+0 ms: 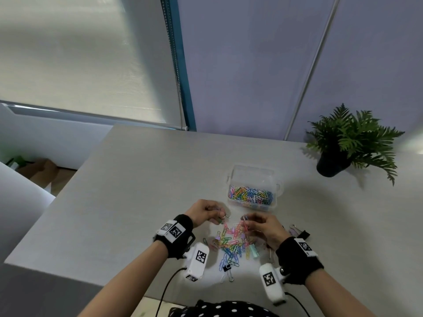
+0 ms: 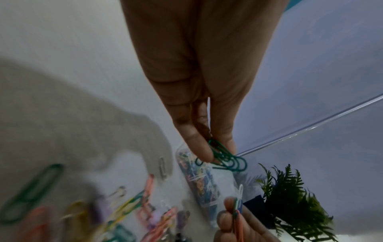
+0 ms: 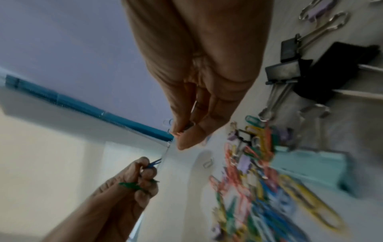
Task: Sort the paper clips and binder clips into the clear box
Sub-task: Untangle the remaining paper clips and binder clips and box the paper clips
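Note:
The clear box (image 1: 234, 177) stands on the grey table (image 1: 137, 191) with a heap of coloured paper clips (image 1: 251, 195) in its near compartment; the far compartment looks empty. In front of it lies a mixed pile of clips (image 1: 231, 243). My left hand (image 1: 219, 217) hovers over the pile's far left, and its fingertips (image 2: 204, 153) pinch a few green paper clips (image 2: 228, 161). My right hand (image 1: 246, 221) is close beside it and pinches a small bunch of paper clips (image 3: 168, 125). Both hands are just short of the box's front wall.
Black binder clips (image 3: 286, 49) and a lilac one (image 1: 295, 230) lie right of the pile. A mint binder clip (image 1: 254, 250) sits in it, and a small black one (image 1: 227, 268) lies at its near edge. A potted fern (image 1: 348, 145) stands at the table's back right.

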`<state>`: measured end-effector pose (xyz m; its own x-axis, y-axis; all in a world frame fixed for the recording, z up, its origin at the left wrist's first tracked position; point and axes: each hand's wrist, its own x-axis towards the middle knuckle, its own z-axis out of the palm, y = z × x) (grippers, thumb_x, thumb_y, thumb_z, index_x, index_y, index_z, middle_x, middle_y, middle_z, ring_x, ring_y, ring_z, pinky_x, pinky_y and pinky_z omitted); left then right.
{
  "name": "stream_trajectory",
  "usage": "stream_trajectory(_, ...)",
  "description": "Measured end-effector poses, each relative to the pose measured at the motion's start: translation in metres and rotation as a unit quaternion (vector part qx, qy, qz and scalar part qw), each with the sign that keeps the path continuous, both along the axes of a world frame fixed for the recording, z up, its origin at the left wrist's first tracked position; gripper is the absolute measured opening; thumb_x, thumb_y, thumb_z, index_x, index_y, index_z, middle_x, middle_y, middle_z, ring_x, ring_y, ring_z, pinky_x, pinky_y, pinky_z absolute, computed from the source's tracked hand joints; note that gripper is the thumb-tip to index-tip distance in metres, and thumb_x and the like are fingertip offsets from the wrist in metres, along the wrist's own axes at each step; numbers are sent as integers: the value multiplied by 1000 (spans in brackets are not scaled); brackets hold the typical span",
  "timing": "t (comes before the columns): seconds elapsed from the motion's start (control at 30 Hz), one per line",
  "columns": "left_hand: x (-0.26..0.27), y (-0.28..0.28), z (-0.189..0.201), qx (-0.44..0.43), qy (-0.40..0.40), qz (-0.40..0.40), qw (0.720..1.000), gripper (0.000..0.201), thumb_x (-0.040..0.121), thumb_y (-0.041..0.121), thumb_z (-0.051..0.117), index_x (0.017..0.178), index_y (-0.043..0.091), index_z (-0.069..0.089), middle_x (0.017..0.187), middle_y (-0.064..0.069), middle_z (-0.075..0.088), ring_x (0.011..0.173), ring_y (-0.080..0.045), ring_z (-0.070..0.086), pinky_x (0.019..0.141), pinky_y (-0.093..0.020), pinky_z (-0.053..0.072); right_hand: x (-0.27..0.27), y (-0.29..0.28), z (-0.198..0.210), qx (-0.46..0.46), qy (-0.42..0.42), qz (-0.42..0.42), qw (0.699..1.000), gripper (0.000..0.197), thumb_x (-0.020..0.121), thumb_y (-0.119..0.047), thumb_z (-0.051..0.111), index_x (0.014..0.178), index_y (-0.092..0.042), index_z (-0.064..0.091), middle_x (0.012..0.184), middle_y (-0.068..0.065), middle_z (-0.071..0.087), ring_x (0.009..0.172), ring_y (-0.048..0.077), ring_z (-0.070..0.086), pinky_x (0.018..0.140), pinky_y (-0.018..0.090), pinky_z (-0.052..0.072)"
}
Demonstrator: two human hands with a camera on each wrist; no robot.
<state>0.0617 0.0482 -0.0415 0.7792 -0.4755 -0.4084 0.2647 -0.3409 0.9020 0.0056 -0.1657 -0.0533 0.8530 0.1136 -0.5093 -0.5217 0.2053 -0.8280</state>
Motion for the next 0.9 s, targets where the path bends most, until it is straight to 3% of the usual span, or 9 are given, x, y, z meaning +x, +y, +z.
stream_trajectory(0.13,27,-25,16,-33,-17,4,999,19,85,-7,56,80,10,61,67,7,68,59,0,66,61,-11,55,24,-12,10,46,-4,-84,995,15,84,11,51,89,2,61,64,7,70,52,12,65,52,18,55)
stream_trajectory(0.27,54,-48,23,-18,-45,-12,999,26,84,-11,55,79,14,61,81,-5,60,59,-1,65,63,-13,56,54,-27,22,27,-46,-147,988,18,83,14,51,80,-1,61,53,1,69,47,8,62,50,16,54)
stream_trajectory(0.4,74,-63,17,73,-89,-52,992,30,81,-12,57,83,17,64,80,-1,63,57,-1,62,71,-27,54,75,-38,25,-24,-66,-163,984,20,80,17,53,77,-1,60,49,2,66,45,8,62,50,15,54)
stream_trajectory(0.53,84,-65,8,178,-149,-98,968,29,83,-10,55,104,6,65,91,-6,66,65,-6,57,64,-8,49,87,-44,18,-86,-72,-129,985,18,79,17,55,94,7,60,67,12,64,50,9,64,54,15,55)
stream_trajectory(0.7,89,-65,5,197,-157,-110,962,34,86,-12,46,105,7,67,97,-9,68,72,-13,62,78,-24,53,93,-45,14,-201,-83,-59,974,24,80,15,55,103,13,59,77,15,64,62,15,65,62,15,55)
stream_trajectory(0.8,89,-67,10,207,-183,-167,947,47,83,-13,40,107,15,68,109,-7,70,98,-18,64,92,-28,50,90,-42,16,-338,-114,26,934,21,80,6,59,100,3,65,97,19,68,89,26,64,81,27,51)
stream_trajectory(0.9,88,-64,18,211,-202,-191,937,49,82,-13,39,104,17,71,111,-5,70,102,-14,61,94,-28,47,84,-36,19,-428,-150,94,886,22,81,5,57,99,-2,67,103,15,69,99,24,63,95,31,47)
